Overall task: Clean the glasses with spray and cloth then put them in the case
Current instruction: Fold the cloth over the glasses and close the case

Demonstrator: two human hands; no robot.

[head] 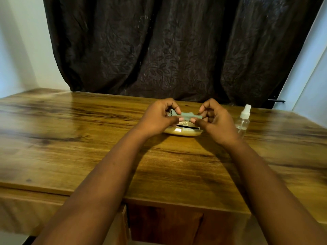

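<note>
Pretty dim and warm on my feed. The light seems to come from above and a bit behind the camera, since the arms throw soft shadows forward onto the table (70, 131), darkest under the hands. There's a pale sheen across the far left of the tabletop, and a small bright glare patch on the case (183, 130). The curtain (177, 50) soaks up nearly all the light, though its leaf pattern just shows. The left side of the table looks smeared and soft. Wide-angle bend tilts the walls (21, 50) at both edges, and the spray bottle (243, 120) reads faint.
</note>
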